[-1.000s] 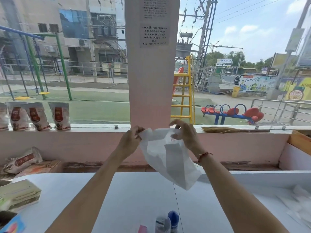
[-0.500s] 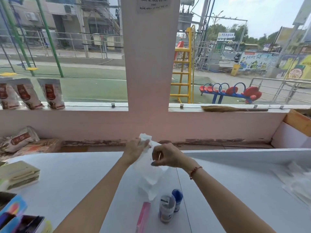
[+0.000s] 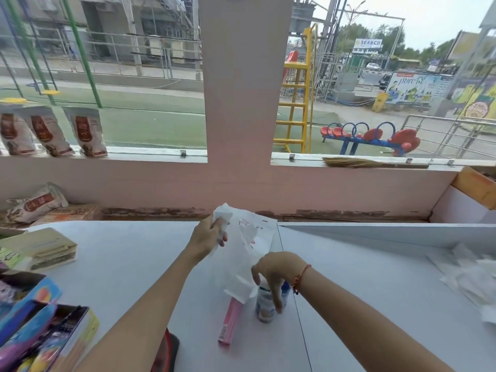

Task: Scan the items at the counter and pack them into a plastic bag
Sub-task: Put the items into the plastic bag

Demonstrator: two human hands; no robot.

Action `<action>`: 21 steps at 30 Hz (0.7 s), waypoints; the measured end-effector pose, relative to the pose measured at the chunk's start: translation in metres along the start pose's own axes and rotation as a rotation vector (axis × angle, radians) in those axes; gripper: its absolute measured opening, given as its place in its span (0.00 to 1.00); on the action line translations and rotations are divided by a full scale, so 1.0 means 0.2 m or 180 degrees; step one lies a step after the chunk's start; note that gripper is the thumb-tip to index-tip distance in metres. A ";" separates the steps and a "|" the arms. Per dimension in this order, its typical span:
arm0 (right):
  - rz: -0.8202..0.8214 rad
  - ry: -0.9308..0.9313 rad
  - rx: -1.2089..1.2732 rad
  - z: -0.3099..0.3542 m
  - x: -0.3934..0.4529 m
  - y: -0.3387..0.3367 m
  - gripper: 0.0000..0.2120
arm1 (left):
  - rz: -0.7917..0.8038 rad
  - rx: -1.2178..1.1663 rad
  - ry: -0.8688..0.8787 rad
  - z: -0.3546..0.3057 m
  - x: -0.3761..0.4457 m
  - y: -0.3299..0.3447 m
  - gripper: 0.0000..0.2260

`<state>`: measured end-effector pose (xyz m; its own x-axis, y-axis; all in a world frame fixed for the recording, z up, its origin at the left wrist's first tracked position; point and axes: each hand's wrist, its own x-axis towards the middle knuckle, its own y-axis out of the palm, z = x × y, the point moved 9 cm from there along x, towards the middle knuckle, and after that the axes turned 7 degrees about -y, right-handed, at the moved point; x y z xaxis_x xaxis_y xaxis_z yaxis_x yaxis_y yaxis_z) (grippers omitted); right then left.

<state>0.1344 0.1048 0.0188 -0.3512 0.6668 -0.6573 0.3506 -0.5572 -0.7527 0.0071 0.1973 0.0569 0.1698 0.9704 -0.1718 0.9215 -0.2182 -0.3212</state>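
My left hand (image 3: 208,234) grips the top edge of a white plastic bag (image 3: 245,253) that hangs down onto the white counter (image 3: 128,264). My right hand (image 3: 276,272) reaches down over a small grey-white bottle (image 3: 264,304), its fingers closed around the bottle's top. A blue-capped bottle (image 3: 285,289) stands right behind it, mostly hidden by the hand. A long pink box (image 3: 229,320) lies flat on the counter just left of the bottles, its far end under the bag's lower corner.
Colourful product boxes (image 3: 40,331) crowd the near left corner and a beige box (image 3: 45,249) lies further back on the left. A heap of white bags (image 3: 472,275) is on the right. A red and black object (image 3: 167,355) sits at the near edge.
The bag has come down from chest height to the counter. My right hand has let go of it and dropped onto the small bottle. My left hand keeps the bag.
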 end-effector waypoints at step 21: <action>-0.2358 0.0727 0.0728 -0.11 0.04 -0.50 0.16 | 0.0278 -0.0661 -0.0145 -0.08 -0.01 -0.04 0.12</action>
<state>0.1167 0.1766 0.0897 -0.2281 0.9734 0.0209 -0.0987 -0.0018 -0.9951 0.0059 0.1996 0.0749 0.2404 0.9420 -0.2340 0.9570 -0.2704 -0.1055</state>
